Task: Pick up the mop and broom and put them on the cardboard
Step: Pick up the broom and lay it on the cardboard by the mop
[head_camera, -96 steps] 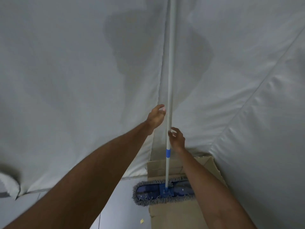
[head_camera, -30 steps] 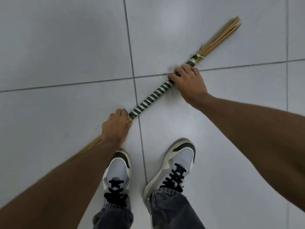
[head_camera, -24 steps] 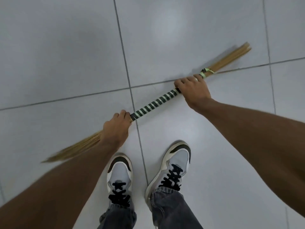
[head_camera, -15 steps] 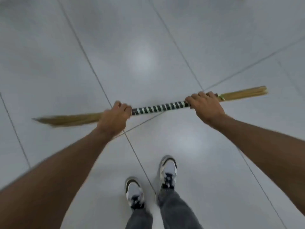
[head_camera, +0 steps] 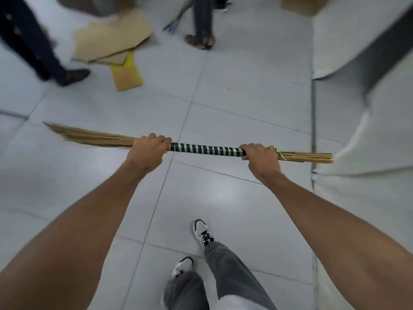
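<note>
Pale grey floor tiles fill the room, and at the upper left of the frame a bystander's dark trouser leg and shoe stand just beside a heap of flattened brown cardboard sheets, one piece edged in yellow. Moving right along the middle of the frame: the straw-coloured stick broom with its black-and-white striped wrapped grip is now up off the floor, carried level across the body, where a second ago it lay on the tiles. Bristle tips point to the left edge, cut stick ends to the right. The left hand has its fingers curled tight over the bundle where bristles meet the wrap; the right hand is wrapped round the other end of the stripes, fingers pressed together. Grey-trousered legs in white trainers are mid-stride at the bottom. Upper centre, another person's sandalled feet; far right, white draped sheeting. So the pick-up looks done, and I'd say the carry is under way. No mop in sight from here, and which cardboard is meant, I can't tell.
</note>
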### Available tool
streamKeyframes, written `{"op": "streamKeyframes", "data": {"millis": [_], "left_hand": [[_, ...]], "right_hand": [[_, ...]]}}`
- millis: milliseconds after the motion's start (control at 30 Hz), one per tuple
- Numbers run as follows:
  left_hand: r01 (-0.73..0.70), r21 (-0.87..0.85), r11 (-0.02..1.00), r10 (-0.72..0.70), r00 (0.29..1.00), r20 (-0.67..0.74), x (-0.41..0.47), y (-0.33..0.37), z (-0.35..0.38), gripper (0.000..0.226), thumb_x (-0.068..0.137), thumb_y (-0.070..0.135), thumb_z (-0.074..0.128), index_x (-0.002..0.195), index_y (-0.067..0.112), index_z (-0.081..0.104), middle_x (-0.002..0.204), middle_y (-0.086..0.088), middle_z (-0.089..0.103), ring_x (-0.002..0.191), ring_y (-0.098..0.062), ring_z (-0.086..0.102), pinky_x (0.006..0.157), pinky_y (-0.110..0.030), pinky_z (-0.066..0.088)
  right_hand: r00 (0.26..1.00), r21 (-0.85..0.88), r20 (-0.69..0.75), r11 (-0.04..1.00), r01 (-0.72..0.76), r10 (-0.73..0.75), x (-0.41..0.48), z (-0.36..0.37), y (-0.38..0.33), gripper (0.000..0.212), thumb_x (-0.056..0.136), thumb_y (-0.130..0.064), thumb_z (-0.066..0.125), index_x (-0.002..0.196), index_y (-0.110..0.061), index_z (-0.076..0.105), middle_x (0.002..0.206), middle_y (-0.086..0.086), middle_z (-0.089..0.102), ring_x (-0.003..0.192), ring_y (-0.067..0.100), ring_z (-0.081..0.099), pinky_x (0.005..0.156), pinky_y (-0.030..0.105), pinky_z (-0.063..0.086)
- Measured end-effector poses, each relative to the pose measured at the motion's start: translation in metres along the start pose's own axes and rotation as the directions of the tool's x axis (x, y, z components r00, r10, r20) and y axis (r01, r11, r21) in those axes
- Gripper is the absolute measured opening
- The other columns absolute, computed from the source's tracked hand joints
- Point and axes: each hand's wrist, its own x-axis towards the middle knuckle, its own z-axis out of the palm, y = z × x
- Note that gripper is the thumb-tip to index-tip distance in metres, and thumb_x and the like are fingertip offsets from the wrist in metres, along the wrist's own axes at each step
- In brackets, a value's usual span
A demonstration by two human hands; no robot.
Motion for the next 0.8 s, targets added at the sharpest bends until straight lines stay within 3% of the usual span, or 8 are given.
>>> {"op": "streamKeyframes", "data": {"millis": [133, 200, 300, 400, 433, 467, 633, 800], "left_hand": [[-0.277, 0.059, 0.959, 0.281, 0.957, -0.075, 0.032, 0.062, -0.054, 0.029, 0.071, 0.000, 0.066, 0.099, 0.009, 0.066, 0.084, -0.008, 0.071, 0.074, -0.034, 0.064, 0.054, -0.034, 0.039], [-0.427, 0.074, 0.901, 0.432, 0.895, -0.105, 0.037, 0.106, -0.069, 0.032, 0.066, -0.003, 0.068, 0.096, 0.009, 0.068, 0.078, -0.007, 0.070, 0.069, -0.034, 0.063, 0.051, -0.031, 0.033], [-0.649, 0.138, 0.749, 0.662, 0.740, -0.115, 0.039, 0.184, -0.080, 0.037, 0.063, -0.004, 0.070, 0.097, 0.010, 0.068, 0.076, -0.005, 0.069, 0.067, -0.031, 0.062, 0.048, -0.030, 0.033], [-0.793, 0.148, 0.591, 0.807, 0.581, -0.110, 0.026, 0.252, -0.076, 0.039, 0.061, -0.006, 0.070, 0.097, 0.008, 0.067, 0.075, -0.005, 0.068, 0.068, -0.032, 0.061, 0.047, -0.029, 0.029], [-0.853, 0.155, 0.499, 0.867, 0.491, -0.086, 0.013, 0.289, -0.073, 0.040, 0.060, -0.007, 0.070, 0.097, 0.008, 0.067, 0.076, -0.006, 0.068, 0.068, -0.032, 0.061, 0.047, -0.029, 0.030], [-0.873, 0.157, 0.462, 0.887, 0.458, -0.065, 0.003, 0.308, -0.070, 0.041, 0.060, -0.007, 0.070, 0.098, 0.007, 0.068, 0.076, -0.006, 0.069, 0.068, -0.032, 0.061, 0.046, -0.029, 0.031], [-0.978, 0.140, 0.155, 0.988, 0.156, -0.005, -0.085, 0.423, -0.051, 0.041, 0.057, -0.007, 0.073, 0.094, 0.009, 0.066, 0.072, -0.004, 0.067, 0.065, -0.031, 0.060, 0.045, -0.027, 0.026], [-0.985, 0.149, -0.087, 0.995, -0.080, 0.052, -0.196, 0.518, -0.045, 0.042, 0.053, -0.004, 0.077, 0.091, 0.012, 0.068, 0.070, -0.001, 0.068, 0.063, -0.027, 0.061, 0.044, -0.025, 0.022]], "right_hand": [[0.959, 0.061, -0.054, 0.959, -0.276, 0.280, -0.095, -0.022, 0.045, 0.032, 0.088, -0.010, 0.062, 0.114, -0.030, 0.058, 0.102, -0.007, 0.070, 0.096, 0.022, 0.063, 0.073, 0.038, 0.033], [0.904, 0.097, -0.035, 0.902, -0.421, 0.426, -0.153, -0.025, 0.061, 0.031, 0.089, -0.012, 0.060, 0.113, -0.031, 0.058, 0.104, -0.007, 0.070, 0.099, 0.021, 0.063, 0.075, 0.039, 0.035], [0.767, 0.139, -0.015, 0.761, -0.633, 0.641, -0.253, -0.015, 0.075, 0.031, 0.091, -0.014, 0.059, 0.117, -0.031, 0.058, 0.110, -0.007, 0.069, 0.103, 0.022, 0.061, 0.077, 0.039, 0.034], [0.644, 0.150, 0.030, 0.634, -0.759, 0.764, -0.338, -0.005, 0.070, 0.039, 0.088, -0.009, 0.063, 0.120, -0.031, 0.057, 0.111, -0.008, 0.068, 0.103, 0.021, 0.061, 0.077, 0.038, 0.032], [0.558, 0.148, 0.042, 0.547, -0.824, 0.829, -0.383, 0.002, 0.065, 0.042, 0.085, -0.006, 0.064, 0.119, -0.030, 0.057, 0.110, -0.008, 0.068, 0.101, 0.021, 0.062, 0.077, 0.038, 0.031], [0.514, 0.142, 0.061, 0.503, -0.853, 0.855, -0.407, 0.006, 0.061, 0.045, 0.083, -0.004, 0.064, 0.118, -0.030, 0.057, 0.109, -0.008, 0.068, 0.100, 0.021, 0.062, 0.075, 0.037, 0.029], [0.255, 0.131, 0.152, 0.236, -0.963, 0.955, -0.563, 0.034, 0.009, 0.045, 0.080, -0.001, 0.062, 0.113, -0.031, 0.057, 0.104, -0.007, 0.068, 0.097, 0.023, 0.062, 0.070, 0.037, 0.025], [-0.006, 0.069, 0.207, -0.021, -0.997, 0.978, -0.695, 0.053, -0.055, 0.030, 0.078, -0.028, 0.075, 0.106, -0.034, 0.064, 0.094, -0.006, 0.073, 0.084, 0.022, 0.068, 0.067, 0.034, 0.035]]}}
